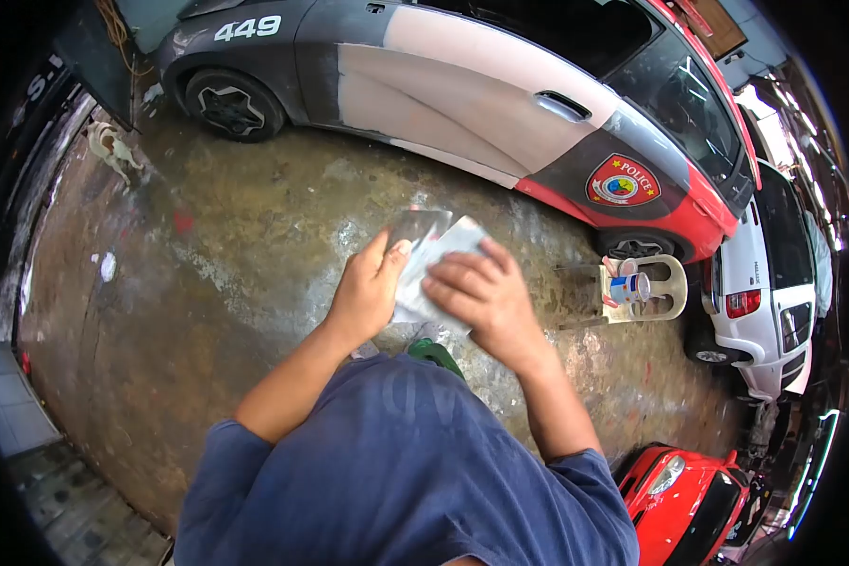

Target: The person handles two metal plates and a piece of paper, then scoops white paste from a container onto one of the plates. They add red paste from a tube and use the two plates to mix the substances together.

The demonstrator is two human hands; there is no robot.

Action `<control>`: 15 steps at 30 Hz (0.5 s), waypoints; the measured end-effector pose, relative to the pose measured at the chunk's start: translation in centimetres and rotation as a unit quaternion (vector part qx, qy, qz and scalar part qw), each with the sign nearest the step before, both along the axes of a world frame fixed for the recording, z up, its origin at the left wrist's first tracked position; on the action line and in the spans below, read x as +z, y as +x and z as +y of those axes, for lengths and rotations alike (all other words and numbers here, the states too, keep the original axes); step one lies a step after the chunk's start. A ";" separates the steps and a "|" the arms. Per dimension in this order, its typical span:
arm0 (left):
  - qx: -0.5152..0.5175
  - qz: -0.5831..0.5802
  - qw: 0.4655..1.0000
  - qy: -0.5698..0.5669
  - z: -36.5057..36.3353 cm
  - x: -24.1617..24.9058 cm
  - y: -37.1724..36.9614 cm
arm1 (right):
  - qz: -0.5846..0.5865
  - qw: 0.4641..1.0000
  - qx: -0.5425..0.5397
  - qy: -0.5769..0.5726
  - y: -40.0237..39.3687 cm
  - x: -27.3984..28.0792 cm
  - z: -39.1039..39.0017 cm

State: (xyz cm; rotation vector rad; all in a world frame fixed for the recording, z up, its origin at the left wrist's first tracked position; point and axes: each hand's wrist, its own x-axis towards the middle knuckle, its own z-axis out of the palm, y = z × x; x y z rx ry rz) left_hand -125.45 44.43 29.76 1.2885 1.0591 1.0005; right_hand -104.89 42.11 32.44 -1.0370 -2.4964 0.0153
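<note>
In front of my body, my left hand [363, 294] is closed round the edge of a dark grey, flat sheet [417, 225], its thumb on top. My right hand [486, 300] lies over a whitish-grey sheet [455, 243] with slightly blurred fingers, pressing it close against the dark one. The sheets overlap between my hands, and I cannot make out whether they are joined or what they are made of. Beyond them stands a police car [462, 90] with a pinkish, filler-like coating over its doors.
A plastic chair [673, 291] on the right bears a container [629, 288]. Behind it is a white vehicle [769, 274]; a red car [684, 505] is at lower right. A white-and-brown dog [113, 149] stands far left on the stained floor [208, 311].
</note>
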 end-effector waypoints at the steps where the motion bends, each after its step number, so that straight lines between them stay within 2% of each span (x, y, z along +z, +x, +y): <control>1: 0.038 0.012 0.999 0.031 0.4 -0.8 0.1 | 0.013 1.000 0.013 -0.008 -0.6 -0.4 -0.7; 4: 0.083 0.119 0.989 0.038 0.3 -0.6 -0.2 | 0.017 0.998 0.045 -0.034 -1.3 -1.1 -2.7; 7: 0.158 0.099 0.981 0.057 0.2 -0.4 0.5 | -0.005 0.996 0.034 -0.084 -0.4 -1.3 -3.4; 9: 0.173 0.049 0.980 0.084 0.3 0.7 0.1 | -0.007 0.996 0.003 -0.091 0.4 -0.8 -3.5; 10: 0.180 0.025 0.978 0.098 0.5 1.1 0.0 | 0.030 0.997 0.003 -0.068 0.2 -0.2 -3.6; 11: 0.185 -0.080 0.979 0.034 0.7 0.3 0.2 | 0.067 0.997 0.001 -0.046 0.0 0.6 -3.8; 13: 0.183 -0.282 0.937 -0.095 0.9 -1.3 1.0 | 0.154 0.986 0.034 -0.047 -0.8 1.6 -4.4; 15: 0.168 -0.329 0.916 -0.157 0.2 -1.7 1.0 | 0.179 0.982 0.006 -0.059 -1.7 -0.1 -4.1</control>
